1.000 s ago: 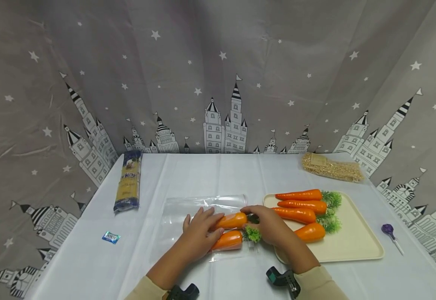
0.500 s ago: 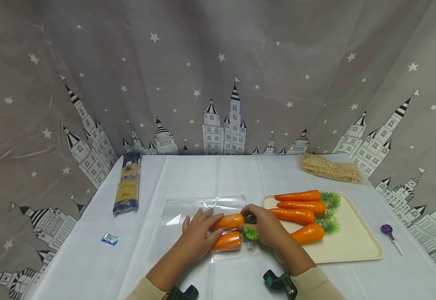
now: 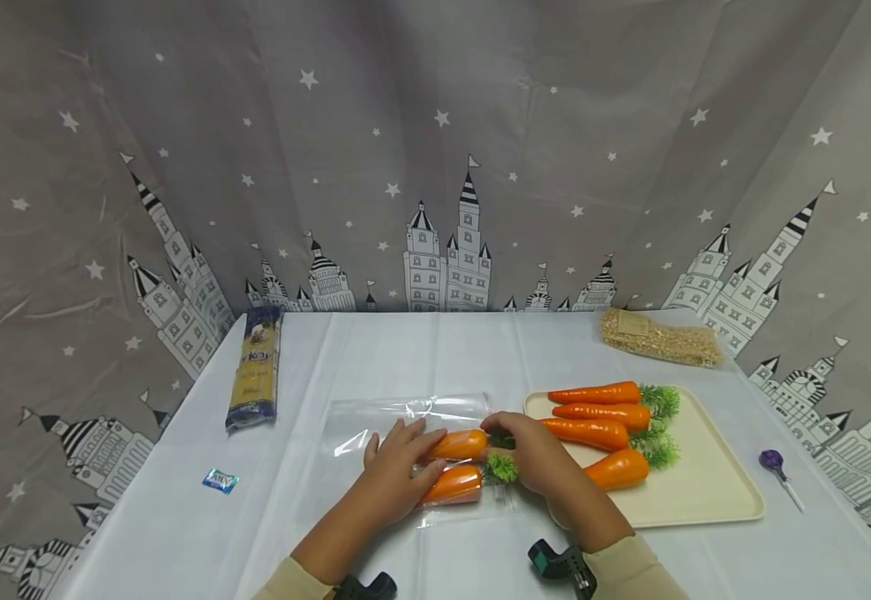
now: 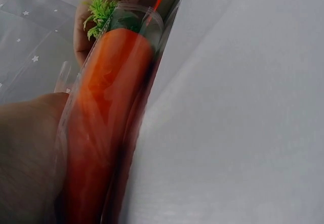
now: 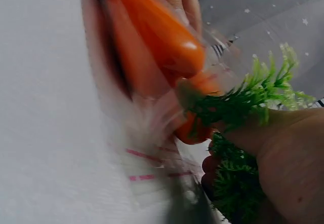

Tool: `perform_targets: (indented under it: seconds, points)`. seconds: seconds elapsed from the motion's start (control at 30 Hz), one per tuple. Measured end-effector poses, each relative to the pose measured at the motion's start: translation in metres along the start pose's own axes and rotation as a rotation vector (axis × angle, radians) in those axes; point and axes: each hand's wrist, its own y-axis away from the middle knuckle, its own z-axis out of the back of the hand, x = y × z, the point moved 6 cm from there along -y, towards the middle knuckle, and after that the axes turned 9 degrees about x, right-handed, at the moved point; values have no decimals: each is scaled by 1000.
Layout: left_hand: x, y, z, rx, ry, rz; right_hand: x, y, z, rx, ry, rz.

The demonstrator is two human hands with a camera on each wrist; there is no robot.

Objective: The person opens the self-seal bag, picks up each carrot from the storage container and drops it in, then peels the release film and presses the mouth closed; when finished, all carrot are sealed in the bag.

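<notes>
A clear plastic bag [image 3: 375,433] lies flat on the white table and has two orange carrots inside, the upper carrot [image 3: 461,444] and the lower carrot [image 3: 452,485]. My left hand [image 3: 397,467] rests on the bag with straight fingers over the carrots' narrow ends. In the left wrist view the palm [image 4: 25,153] lies against the bagged carrot [image 4: 111,97]. My right hand [image 3: 533,454] is at the bag's mouth and pinches the green leafy tops [image 3: 503,468]. The right wrist view shows those tops [image 5: 243,102] against my right hand [image 5: 283,153].
A cream tray [image 3: 705,492] at the right holds several more carrots [image 3: 593,412]. A spaghetti pack [image 3: 255,367] and a small wrapped sweet [image 3: 221,480] lie at the left. A bag of grains [image 3: 660,337] sits at the back right, a purple lollipop [image 3: 776,462] near the right edge.
My right hand and the carrot tops have shifted slightly left, further into the bag. The left hand stays where it was.
</notes>
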Motion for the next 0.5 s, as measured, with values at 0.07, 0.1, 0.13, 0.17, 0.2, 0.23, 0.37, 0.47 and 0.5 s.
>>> perform_targets:
  seconds: [0.07, 0.1, 0.13, 0.17, 0.2, 0.23, 0.37, 0.47, 0.5]
  points:
    - [1, 0, 0, -3, 0, -1, -2, 1, 1, 20, -45, -35]
    - [2, 0, -1, -4, 0, -2, -4, 2, 2, 26, -48, -35]
    - [3, 1, -1, -5, 1, -4, -5, 2, 3, 30, -40, -32]
    - [3, 0, -2, -7, 2, -5, -5, 3, 5, 30, -31, -25]
    - [3, 0, -2, -7, 5, -5, -6, 4, 8, 25, -16, -19]
    - [2, 0, -3, -6, 8, -5, -6, 5, 10, 16, 4, -7]
    - [1, -1, -4, -7, 18, -5, -1, 13, 22, -53, 92, 57]
    - [1, 0, -3, -12, 12, -7, 5, 21, 29, -112, 102, 74]
    - [1, 0, -2, -14, 9, -7, 7, 24, 32, -132, 99, 71]
